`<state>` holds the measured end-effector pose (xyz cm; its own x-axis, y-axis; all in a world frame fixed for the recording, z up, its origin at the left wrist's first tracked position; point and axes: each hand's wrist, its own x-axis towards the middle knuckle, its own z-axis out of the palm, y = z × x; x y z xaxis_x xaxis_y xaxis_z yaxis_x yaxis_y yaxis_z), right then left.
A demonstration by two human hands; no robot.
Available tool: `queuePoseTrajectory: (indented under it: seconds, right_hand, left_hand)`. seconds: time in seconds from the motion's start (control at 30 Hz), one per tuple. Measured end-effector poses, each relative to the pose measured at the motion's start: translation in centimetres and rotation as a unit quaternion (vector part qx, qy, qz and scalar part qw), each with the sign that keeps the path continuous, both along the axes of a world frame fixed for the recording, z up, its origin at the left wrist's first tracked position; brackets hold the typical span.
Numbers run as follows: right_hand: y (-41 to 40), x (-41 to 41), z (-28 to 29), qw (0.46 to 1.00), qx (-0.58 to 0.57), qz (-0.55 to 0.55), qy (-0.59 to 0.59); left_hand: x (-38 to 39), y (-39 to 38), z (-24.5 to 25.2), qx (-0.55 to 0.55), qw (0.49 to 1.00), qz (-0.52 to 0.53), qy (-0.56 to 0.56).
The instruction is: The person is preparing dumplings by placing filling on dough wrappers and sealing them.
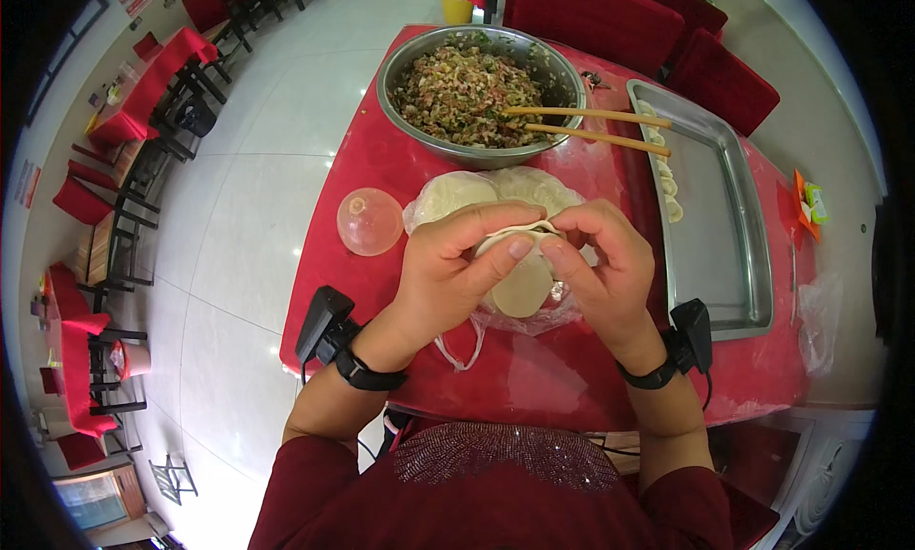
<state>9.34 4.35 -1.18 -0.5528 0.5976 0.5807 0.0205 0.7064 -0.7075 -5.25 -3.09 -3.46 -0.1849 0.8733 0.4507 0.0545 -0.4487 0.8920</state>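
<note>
My left hand and my right hand pinch the edges of a folded dumpling wrapper between thumbs and fingertips; a little dark filling shows in its gap. Just beneath lies a round, pale wrapper on a clear plastic bag. More stacked wrappers in plastic sit behind my hands. Farther back, a steel bowl holds chopped filling, with two wooden chopsticks resting in it and over its rim. A row of dumplings lines the left side of a metal tray.
A translucent pinkish round object lies left of the wrappers on the red table. Keys lie between bowl and tray. An orange item and a crumpled plastic bag are right of the tray. Red chairs stand beyond the table.
</note>
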Motion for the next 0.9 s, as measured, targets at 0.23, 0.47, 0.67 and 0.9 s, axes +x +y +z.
queuePoseTrajectory:
  seconds: [0.23,0.47,0.67,0.9]
  right_hand:
    - [-0.06,0.02,0.16,0.998,0.070,-0.002,0.002]
    - [-0.33,0.16,0.27,0.999,0.050,0.003,-0.004]
    - [-0.05,0.12,0.15,0.988,0.155,0.017,-0.008]
    - [-0.19,0.11,-0.13,0.984,0.176,0.012,-0.017]
  left_hand:
    - [-0.13,0.10,0.30,0.106,0.973,0.107,0.176]
    - [0.07,-0.48,0.49,0.087,0.973,0.130,0.169]
    - [0.16,-0.41,0.40,0.117,0.960,0.142,0.211]
    - [0.47,-0.54,0.41,0.134,0.950,0.153,0.238]
